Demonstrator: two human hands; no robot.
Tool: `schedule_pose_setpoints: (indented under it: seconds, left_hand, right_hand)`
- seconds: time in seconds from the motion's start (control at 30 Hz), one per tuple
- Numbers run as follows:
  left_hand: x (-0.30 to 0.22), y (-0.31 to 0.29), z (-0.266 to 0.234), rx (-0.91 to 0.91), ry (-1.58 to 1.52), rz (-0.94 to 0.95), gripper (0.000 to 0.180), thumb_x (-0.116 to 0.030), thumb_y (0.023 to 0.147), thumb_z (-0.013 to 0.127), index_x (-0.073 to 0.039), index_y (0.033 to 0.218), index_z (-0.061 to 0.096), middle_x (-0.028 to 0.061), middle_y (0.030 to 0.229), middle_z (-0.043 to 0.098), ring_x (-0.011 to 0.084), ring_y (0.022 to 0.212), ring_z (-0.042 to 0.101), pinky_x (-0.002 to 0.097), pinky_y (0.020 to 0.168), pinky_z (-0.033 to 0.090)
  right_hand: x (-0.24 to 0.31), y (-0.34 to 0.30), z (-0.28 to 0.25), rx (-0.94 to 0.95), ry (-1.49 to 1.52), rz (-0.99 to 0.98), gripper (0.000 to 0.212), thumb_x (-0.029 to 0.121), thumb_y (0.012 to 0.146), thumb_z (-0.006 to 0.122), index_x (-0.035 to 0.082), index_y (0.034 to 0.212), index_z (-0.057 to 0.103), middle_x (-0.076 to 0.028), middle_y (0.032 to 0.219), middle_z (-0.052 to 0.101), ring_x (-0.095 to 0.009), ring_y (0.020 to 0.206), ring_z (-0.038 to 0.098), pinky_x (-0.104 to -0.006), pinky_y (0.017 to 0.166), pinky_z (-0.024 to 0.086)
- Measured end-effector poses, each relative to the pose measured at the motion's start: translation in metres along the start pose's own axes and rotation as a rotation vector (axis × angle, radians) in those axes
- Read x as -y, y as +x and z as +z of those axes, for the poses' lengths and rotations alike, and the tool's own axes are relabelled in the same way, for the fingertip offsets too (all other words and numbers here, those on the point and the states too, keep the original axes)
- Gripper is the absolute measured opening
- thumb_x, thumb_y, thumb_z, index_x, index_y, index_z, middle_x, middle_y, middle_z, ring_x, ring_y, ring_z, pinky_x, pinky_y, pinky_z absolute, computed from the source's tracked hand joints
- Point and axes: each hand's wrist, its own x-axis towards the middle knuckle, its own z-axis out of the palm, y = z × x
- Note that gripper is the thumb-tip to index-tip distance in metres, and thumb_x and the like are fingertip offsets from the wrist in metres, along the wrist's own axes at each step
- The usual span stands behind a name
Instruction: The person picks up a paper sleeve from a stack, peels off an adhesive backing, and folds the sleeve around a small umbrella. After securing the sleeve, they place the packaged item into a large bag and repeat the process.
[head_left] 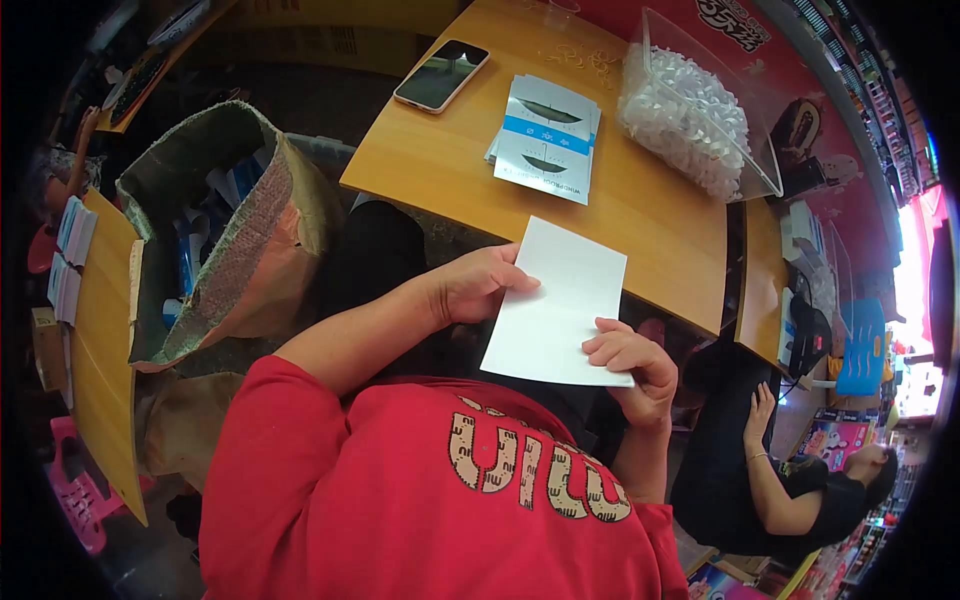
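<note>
A blank white card (557,305) is held over my lap, just in front of the wooden table (440,150). My left hand (478,285) pinches its left edge near the top. At the card's lower right corner, my right hand (632,365) grips it with curled fingers. A small stack of printed white and blue cards (546,138) lies on the table beyond it. To the right of that stack stands a clear plastic bin (700,100) full of small white pieces.
A smartphone (441,74) lies face up near the table's far left. Several loose rubber bands (585,60) lie near the bin. An open woven sack (225,230) stands on my left. Another person in black (780,480) sits at lower right. A second wooden table (100,370) runs along the left.
</note>
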Motion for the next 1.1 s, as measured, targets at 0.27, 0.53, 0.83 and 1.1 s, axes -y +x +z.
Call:
schedule_pose_setpoints:
  seconds: [0.27,0.53,0.83,1.1]
  left_hand:
    - [-0.006,-0.008,0.013,-0.106,0.487,0.303,0.024,0.008,0.067,0.054,-0.004,0.086,0.063,0.0128,0.112,0.049,0.0218,0.094,0.053,0.0289,0.083,0.042]
    - [-0.005,-0.021,0.038,-0.082,1.236,0.778,0.026,0.013,0.064,0.054,-0.01,0.074,0.064,0.0128,0.105,0.054,0.0231,0.095,0.054,0.0262,0.082,0.041]
    - [0.012,-0.011,0.03,0.022,1.533,1.077,0.015,0.003,0.062,0.06,-0.005,0.074,0.056,0.0143,0.103,0.053,0.0273,0.096,0.052,0.0296,0.08,0.044]
    - [0.009,-0.022,0.031,-0.346,1.162,0.547,0.034,-0.014,0.074,0.06,-0.001,0.101,0.045,0.0133,0.094,0.051,0.0236,0.085,0.052,0.0315,0.073,0.043]
  right_hand:
    - [-0.001,0.002,0.008,-0.421,0.077,0.079,0.004,-0.002,0.075,0.056,0.001,0.077,0.054,-0.008,0.08,0.056,-0.013,0.069,0.05,-0.0216,0.063,0.039]
    - [-0.02,0.011,0.007,-0.599,0.235,0.249,0.018,0.001,0.075,0.058,0.001,0.091,0.05,-0.006,0.096,0.046,-0.011,0.085,0.046,-0.0228,0.075,0.039]
    - [-0.042,0.017,0.016,-0.607,0.187,0.482,0.034,0.007,0.08,0.052,-0.002,0.11,0.038,-0.008,0.097,0.047,-0.011,0.084,0.047,-0.0225,0.075,0.039]
    - [-0.056,0.02,0.003,-0.848,0.202,0.37,0.022,0.002,0.079,0.052,0.0,0.099,0.044,-0.002,0.078,0.05,-0.005,0.066,0.046,-0.0177,0.062,0.039]
